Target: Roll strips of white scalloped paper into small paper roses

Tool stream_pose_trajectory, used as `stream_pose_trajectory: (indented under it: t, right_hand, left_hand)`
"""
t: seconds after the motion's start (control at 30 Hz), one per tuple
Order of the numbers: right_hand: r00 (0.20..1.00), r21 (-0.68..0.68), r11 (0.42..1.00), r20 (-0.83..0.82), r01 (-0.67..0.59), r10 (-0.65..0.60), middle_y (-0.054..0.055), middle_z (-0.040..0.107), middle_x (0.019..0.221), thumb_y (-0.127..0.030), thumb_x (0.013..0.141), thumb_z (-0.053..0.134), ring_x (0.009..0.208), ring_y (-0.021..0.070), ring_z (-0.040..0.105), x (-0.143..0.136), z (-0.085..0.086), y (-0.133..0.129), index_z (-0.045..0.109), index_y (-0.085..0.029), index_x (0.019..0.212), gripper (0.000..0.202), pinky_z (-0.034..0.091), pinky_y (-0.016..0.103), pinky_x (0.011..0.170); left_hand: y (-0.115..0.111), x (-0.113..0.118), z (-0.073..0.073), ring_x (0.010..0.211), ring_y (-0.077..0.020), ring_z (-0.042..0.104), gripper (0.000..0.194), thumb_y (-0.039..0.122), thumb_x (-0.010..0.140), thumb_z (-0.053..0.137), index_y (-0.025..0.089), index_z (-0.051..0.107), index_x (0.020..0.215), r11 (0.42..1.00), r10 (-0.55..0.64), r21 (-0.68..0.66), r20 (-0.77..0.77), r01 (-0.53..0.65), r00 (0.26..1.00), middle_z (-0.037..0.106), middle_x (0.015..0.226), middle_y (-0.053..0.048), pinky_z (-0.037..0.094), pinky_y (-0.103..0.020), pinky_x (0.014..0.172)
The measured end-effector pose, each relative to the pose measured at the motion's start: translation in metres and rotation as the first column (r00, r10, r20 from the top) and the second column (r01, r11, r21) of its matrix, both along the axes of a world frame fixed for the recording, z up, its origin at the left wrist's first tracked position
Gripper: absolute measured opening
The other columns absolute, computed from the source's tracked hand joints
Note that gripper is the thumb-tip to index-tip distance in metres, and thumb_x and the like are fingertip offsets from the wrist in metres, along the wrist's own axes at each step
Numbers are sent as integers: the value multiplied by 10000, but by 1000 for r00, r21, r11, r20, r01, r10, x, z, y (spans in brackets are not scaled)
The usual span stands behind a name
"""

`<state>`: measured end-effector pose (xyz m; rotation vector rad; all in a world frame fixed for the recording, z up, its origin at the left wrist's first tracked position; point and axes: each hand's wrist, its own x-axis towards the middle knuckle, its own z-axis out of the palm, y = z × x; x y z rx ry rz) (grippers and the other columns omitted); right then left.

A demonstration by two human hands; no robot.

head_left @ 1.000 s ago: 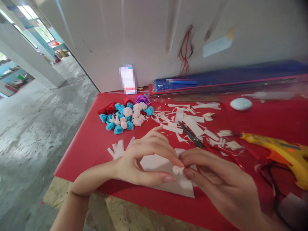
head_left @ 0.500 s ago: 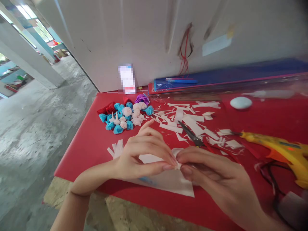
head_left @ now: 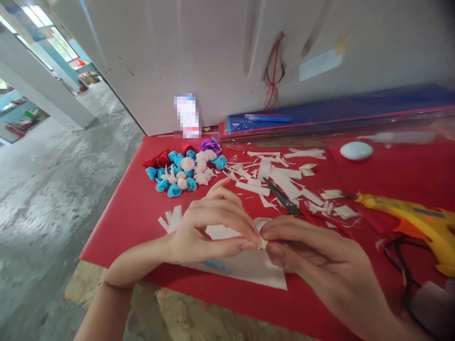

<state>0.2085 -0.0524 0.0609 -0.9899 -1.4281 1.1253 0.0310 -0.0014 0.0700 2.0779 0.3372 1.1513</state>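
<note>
My left hand pinches a small gathered piece of white crepe paper between thumb and forefinger, its other fingers raised. Against its other side press the thumb and fingertips of my right hand. A pale rounded part of the paper shows above the fingertips; the rest is hidden by them. Below both hands lies a white sheet with a blue mark on it. Scissors with dark blades lie just beyond my right hand. Paper roses in blue, white, red and purple are grouped at the back left.
White paper scraps are strewn across the red tabletop. A yellow glue gun with a dark cord lies at the right. Behind it rests a pale egg-shaped object. A phone leans against the panel at the back.
Hardly anything differs. Both hands keep their pinch on the white crepe paper, with only a tiny shift of the fingers.
</note>
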Motion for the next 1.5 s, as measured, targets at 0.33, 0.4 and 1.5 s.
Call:
stream_pose_trajectory:
  t: [0.33, 0.4, 1.5]
  right_hand:
    - [999, -46, 999, -45, -5, 3, -12, 683, 656, -265, 725, 713, 464, 99, 555, -1, 2, 0, 706, -272, 658, 68, 469, 162, 417]
    - [997, -72, 997, -82, -18, 12, -14, 678, 652, -249, 711, 726, 471, 98, 549, -1, 0, 1, 710, -276, 661, 59, 473, 166, 431]
    - [781, -325, 880, 420, -347, 462, 106, 731, 981, -172, 715, 585, 882, 246, 679, 3, -60, 35, 715, -186, 630, 156, 517, 312, 725]
  left_hand:
    - [0, -1, 0, 704, -130, 627, 42, 161, 806, 632, 164, 620, 766, 999, -12, -46, -10, 12, 1000, 719, 728, -55, 481, -340, 772]
    - [0, -1, -1, 695, -131, 627, 41, 171, 810, 628, 175, 624, 770, 999, -4, -49, -17, 3, 1000, 719, 727, -48, 483, -347, 776]
    - [6, -50, -86, 862, -203, 553, 184, 216, 870, 519, 192, 658, 989, 902, 430, 369, -741, -222, 515, 684, 953, -53, 430, -410, 870]
